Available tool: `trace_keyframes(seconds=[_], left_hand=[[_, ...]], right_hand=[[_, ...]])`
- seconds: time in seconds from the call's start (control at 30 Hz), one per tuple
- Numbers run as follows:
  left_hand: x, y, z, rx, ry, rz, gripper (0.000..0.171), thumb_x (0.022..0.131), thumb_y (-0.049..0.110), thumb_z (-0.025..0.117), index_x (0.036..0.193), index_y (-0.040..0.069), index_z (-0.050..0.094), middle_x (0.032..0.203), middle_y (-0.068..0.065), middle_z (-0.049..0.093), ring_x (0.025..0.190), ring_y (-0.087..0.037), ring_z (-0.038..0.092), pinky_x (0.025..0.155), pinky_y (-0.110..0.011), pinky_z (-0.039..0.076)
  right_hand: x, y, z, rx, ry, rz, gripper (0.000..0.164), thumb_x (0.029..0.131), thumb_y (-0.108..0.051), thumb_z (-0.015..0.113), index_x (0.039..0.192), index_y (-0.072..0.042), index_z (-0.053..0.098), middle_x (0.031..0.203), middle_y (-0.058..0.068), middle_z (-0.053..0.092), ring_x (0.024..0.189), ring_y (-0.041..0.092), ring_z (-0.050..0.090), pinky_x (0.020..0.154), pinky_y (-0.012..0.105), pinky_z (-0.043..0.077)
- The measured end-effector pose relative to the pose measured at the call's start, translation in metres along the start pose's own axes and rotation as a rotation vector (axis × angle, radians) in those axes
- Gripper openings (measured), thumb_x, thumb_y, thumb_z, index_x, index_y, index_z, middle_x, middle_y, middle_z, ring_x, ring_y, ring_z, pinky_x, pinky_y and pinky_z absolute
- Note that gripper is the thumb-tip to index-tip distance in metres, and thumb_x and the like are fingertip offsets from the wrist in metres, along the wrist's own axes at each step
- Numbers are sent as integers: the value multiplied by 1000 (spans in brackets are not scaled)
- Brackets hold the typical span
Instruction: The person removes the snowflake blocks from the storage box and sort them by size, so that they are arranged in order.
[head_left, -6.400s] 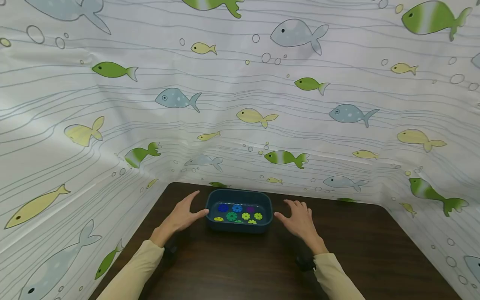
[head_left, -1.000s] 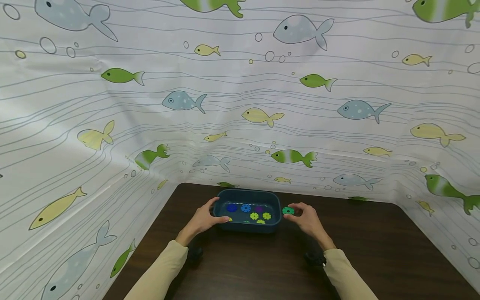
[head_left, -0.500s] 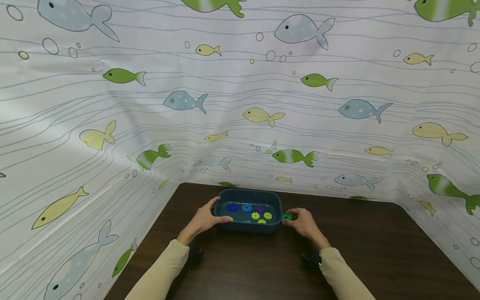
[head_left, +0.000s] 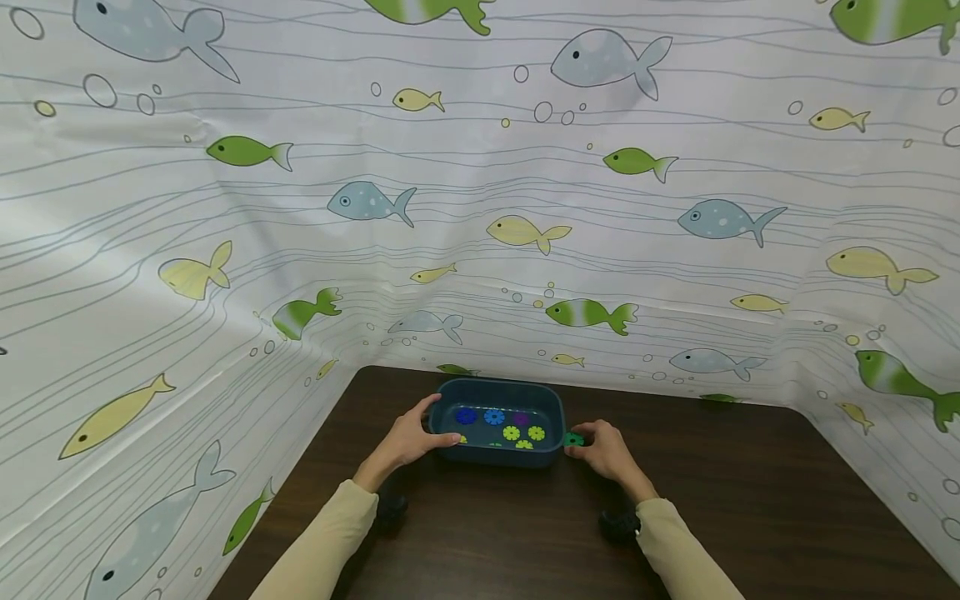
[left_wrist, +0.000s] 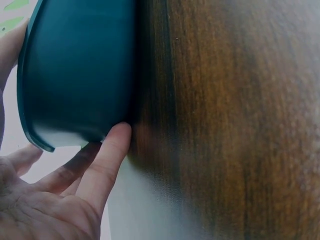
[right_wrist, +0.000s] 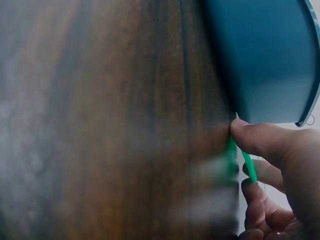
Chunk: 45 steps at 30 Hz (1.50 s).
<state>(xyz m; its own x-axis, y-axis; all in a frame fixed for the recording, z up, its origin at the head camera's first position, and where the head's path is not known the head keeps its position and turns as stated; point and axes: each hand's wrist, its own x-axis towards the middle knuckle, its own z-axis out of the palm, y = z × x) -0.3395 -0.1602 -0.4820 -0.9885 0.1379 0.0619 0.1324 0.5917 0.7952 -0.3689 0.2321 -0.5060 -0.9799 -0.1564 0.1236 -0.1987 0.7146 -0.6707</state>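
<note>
A dark blue-green plastic bin [head_left: 487,456] stands near the back of the table. Its left end is held by my left hand [head_left: 405,439], thumb over the front rim and fingers around the end wall [left_wrist: 80,75]. Just off the bin's right end, my right hand [head_left: 609,452] pinches a green notched plastic disc [head_left: 573,439] low over the table. In the right wrist view the disc [right_wrist: 249,166] appears edge-on between thumb and fingers, with its reflection in the tabletop. Inside the bin lie a dark blue disc [head_left: 466,416], a lighter blue disc [head_left: 493,416], a purple disc [head_left: 521,418] and several yellow discs [head_left: 536,433].
The dark brown wooden table [head_left: 495,533] extends in front of the bin and off to the right. A white sheet with printed fish [head_left: 525,267] rises behind the table and along both sides. The bin's front wall hides part of the discs nearest it.
Earlier, both hands were apart from the bin and the green disc lay inside. Now the left hand grips the bin, and the right has lowered the disc beside its right end.
</note>
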Motion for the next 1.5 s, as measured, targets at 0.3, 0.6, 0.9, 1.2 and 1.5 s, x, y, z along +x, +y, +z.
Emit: trace_keyframes(seconds=[0.3,0.6,0.9,1.2,1.5], left_hand=[[3,-1,0,1,-6,16,105,87,50,89,169,10,37,167,-33,47,146,-56,54,113,-72,51],[2,-3,0,-11,-13,14,105,88,48,89,170,10,37,168,-33,45,147,-56,53,115,-73,49],[2,-4,0,-2,-7,11,104,87,49,89,169,11,38,167,-32,46,148,-55,53,114,-73,50],[3,-1,-3,0,-13,14,102,89,49,88,169,11,38,167,-32,47,148,-55,52,114,-72,50],[2,-1,-3,6,-17,6,106,88,52,87,170,9,34,164,-34,50,147,-55,54,114,-72,50]], right_hand=[[0,-4,-2,4,-24,-6,38,93,-10,85,126,6,77,124,22,77,98,25,72,83,43,62],[1,-1,0,-17,-47,10,39,97,-9,82,132,5,75,132,23,75,110,31,73,95,50,63],[-1,-2,0,-37,-42,-2,39,95,-11,83,130,5,74,125,23,67,107,31,67,94,53,60],[1,-3,-3,-60,-41,9,46,94,-14,86,133,5,72,124,22,68,106,31,67,95,55,59],[-7,-7,-13,-18,19,23,53,96,-20,83,138,8,67,121,22,74,108,33,70,94,55,61]])
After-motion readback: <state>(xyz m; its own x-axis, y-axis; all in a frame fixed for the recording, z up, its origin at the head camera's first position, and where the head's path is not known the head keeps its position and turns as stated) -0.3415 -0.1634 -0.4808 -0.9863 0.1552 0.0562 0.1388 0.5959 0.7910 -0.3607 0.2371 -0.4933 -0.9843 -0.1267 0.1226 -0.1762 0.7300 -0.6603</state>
